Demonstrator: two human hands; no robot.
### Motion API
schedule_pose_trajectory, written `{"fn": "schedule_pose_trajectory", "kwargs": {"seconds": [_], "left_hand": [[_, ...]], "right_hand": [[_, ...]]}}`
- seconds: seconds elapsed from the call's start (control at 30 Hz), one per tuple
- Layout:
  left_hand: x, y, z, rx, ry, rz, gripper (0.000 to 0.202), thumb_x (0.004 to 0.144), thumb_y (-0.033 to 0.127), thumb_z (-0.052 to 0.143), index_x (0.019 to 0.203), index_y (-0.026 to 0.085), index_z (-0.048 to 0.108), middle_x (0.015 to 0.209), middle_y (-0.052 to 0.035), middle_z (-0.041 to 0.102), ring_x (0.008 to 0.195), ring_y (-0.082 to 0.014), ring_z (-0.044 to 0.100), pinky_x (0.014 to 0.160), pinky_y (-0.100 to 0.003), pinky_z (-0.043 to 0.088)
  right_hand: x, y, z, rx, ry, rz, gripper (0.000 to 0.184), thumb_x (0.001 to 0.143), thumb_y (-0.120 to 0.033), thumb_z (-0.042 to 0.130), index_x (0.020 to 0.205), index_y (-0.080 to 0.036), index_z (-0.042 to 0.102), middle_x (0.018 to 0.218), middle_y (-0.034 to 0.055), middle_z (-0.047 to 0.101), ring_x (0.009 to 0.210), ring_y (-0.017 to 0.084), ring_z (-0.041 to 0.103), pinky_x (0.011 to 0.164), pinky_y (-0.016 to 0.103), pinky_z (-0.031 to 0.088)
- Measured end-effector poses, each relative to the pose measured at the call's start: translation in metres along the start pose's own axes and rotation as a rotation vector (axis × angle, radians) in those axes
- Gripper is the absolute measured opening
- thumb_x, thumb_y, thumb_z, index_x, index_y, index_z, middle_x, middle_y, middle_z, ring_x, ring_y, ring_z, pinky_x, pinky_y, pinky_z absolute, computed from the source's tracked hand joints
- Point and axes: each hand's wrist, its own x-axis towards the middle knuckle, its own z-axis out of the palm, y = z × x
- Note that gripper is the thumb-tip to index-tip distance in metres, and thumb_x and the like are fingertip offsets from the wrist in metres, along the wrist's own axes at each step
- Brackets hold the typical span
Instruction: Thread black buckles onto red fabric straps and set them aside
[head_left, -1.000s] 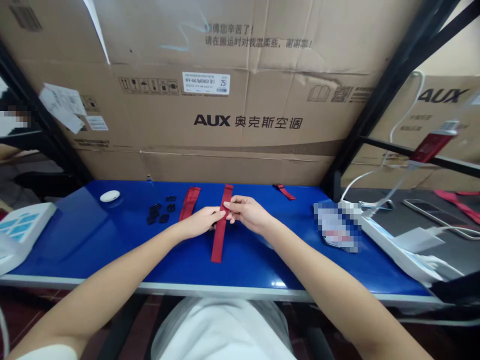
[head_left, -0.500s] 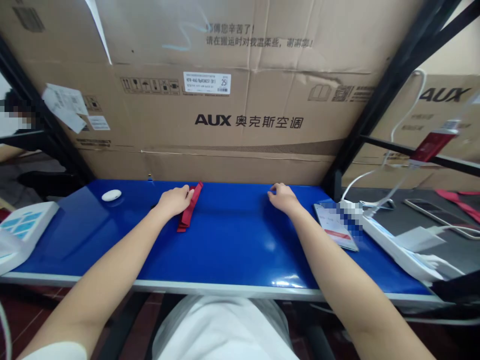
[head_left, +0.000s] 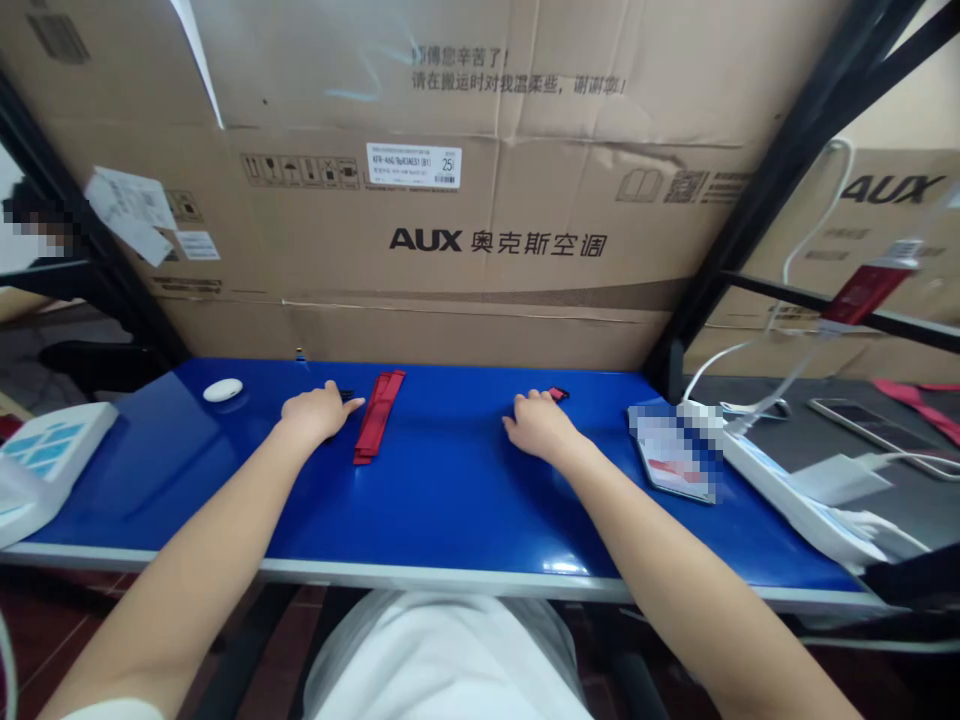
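My left hand (head_left: pixel 319 412) is over the left part of the blue tabletop, thumb and forefinger apart. Partly hidden behind it lies a black thing (head_left: pixel 346 394), too small to name. Just right of the thumb, a folded red strap (head_left: pixel 379 418) lies flat, untouched. My right hand (head_left: pixel 541 425) hovers low over or rests on the tabletop, fingers loosely bent and holding nothing I can see. Past its knuckles a small red and black piece (head_left: pixel 558 394) shows, its lower part covered by the hand.
A white oval object (head_left: pixel 223 390) and a white device with blue panels (head_left: pixel 56 455) are at left. On the right are a phone (head_left: pixel 675 455), a white power strip (head_left: pixel 795 500) and cables. Behind the blue table (head_left: pixel 450 500) stands a large cardboard sheet (head_left: pixel 495 280) between black posts.
My left hand has let go of the red strap and moved left to the black thing. My right hand has shifted left and nearer to me, uncovering the small red and black piece.
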Motion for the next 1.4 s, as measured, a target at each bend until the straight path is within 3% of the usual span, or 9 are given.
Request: {"fn": "schedule_pose_trajectory", "kwargs": {"seconds": [0.17, 0.3, 0.37, 0.6, 0.73, 0.87, 1.07, 1.23, 1.4], "left_hand": [[-0.017, 0.0, 0.0, 0.013, 0.151, 0.019, 0.058, 0.091, 0.052, 0.036, 0.124, 0.007, 0.054, 0.119, -0.0268, 0.061, 0.107, -0.0408, 0.06, 0.083, -0.048, 0.048], [-0.024, 0.013, 0.006, 0.027, 0.486, 0.185, 0.048, 0.092, 0.045, 0.04, 0.114, 0.008, 0.061, 0.123, -0.0255, 0.055, 0.116, -0.0406, 0.051, 0.085, -0.046, 0.048], [-0.026, 0.023, 0.009, -0.025, 0.554, 0.299, 0.043, 0.093, 0.042, 0.041, 0.11, 0.009, 0.062, 0.117, -0.0224, 0.056, 0.115, -0.0378, 0.05, 0.088, -0.045, 0.047], [-0.047, 0.066, 0.022, -0.306, 0.515, 0.831, 0.032, 0.094, 0.039, 0.046, 0.111, 0.016, 0.06, 0.114, -0.0127, 0.058, 0.11, -0.029, 0.05, 0.1, -0.044, 0.04], [-0.061, 0.084, 0.029, -0.393, 0.473, 0.995, 0.03, 0.093, 0.036, 0.05, 0.117, 0.018, 0.058, 0.116, -0.0107, 0.058, 0.109, -0.0276, 0.051, 0.098, -0.044, 0.042], [-0.063, 0.097, 0.041, -0.425, 0.439, 1.04, 0.038, 0.09, 0.04, 0.057, 0.121, 0.018, 0.057, 0.117, -0.0115, 0.058, 0.107, -0.0278, 0.052, 0.095, -0.044, 0.044], [-0.052, 0.102, 0.052, -0.478, 0.344, 1.102, 0.033, 0.086, 0.043, 0.064, 0.107, 0.018, 0.065, 0.1, -0.0082, 0.061, 0.095, -0.0241, 0.057, 0.088, -0.038, 0.047], [-0.052, 0.099, 0.048, -0.6, 0.331, 1.108, 0.03, 0.083, 0.039, 0.068, 0.106, 0.019, 0.067, 0.097, -0.0067, 0.065, 0.091, -0.0214, 0.063, 0.084, -0.033, 0.049], [-0.056, 0.096, 0.044, -0.654, 0.368, 1.081, 0.026, 0.084, 0.033, 0.065, 0.106, 0.02, 0.067, 0.097, -0.0062, 0.066, 0.088, -0.0201, 0.065, 0.083, -0.032, 0.05]], "right_hand": [[-0.004, -0.01, -0.005, 0.159, 0.122, -0.172, 0.044, 0.085, -0.014, 0.047, 0.128, -0.01, 0.052, 0.115, 0.0166, 0.06, 0.107, 0.028, 0.054, 0.092, 0.035, 0.04], [0.005, 0.008, 0.0, 0.065, 0.136, -0.056, 0.046, 0.076, -0.011, 0.054, 0.122, -0.01, 0.057, 0.117, 0.0201, 0.052, 0.107, 0.033, 0.049, 0.087, 0.04, 0.041], [0.008, 0.016, 0.004, 0.066, 0.06, -0.016, 0.041, 0.076, -0.012, 0.056, 0.117, -0.01, 0.061, 0.116, 0.0205, 0.05, 0.105, 0.033, 0.05, 0.084, 0.04, 0.042], [0.011, 0.015, 0.01, 0.349, 0.023, -0.11, 0.033, 0.08, -0.008, 0.055, 0.111, -0.013, 0.064, 0.108, 0.0125, 0.055, 0.081, 0.019, 0.057, 0.077, 0.03, 0.044], [0.012, 0.008, 0.014, 0.501, 0.06, -0.218, 0.034, 0.075, -0.01, 0.066, 0.109, -0.017, 0.065, 0.1, 0.0062, 0.057, 0.078, 0.015, 0.056, 0.076, 0.027, 0.045], [0.012, -0.004, 0.016, 0.729, -0.003, -0.268, 0.039, 0.066, -0.015, 0.077, 0.102, -0.018, 0.064, 0.087, 0.0006, 0.056, 0.07, 0.012, 0.055, 0.069, 0.026, 0.046], [0.01, -0.022, 0.018, 1.236, -0.254, -0.322, 0.029, 0.071, -0.024, 0.071, 0.095, -0.018, 0.055, 0.068, -0.0048, 0.054, 0.058, 0.011, 0.054, 0.055, 0.025, 0.043], [0.014, -0.024, 0.025, 1.512, -0.287, -0.28, 0.034, 0.066, -0.032, 0.076, 0.087, -0.018, 0.053, 0.067, -0.0051, 0.056, 0.052, 0.009, 0.051, 0.052, 0.025, 0.04], [0.015, -0.021, 0.02, 1.485, -0.307, -0.313, 0.032, 0.066, -0.037, 0.077, 0.078, -0.019, 0.053, 0.063, -0.0049, 0.054, 0.054, 0.011, 0.05, 0.055, 0.025, 0.039]]}}
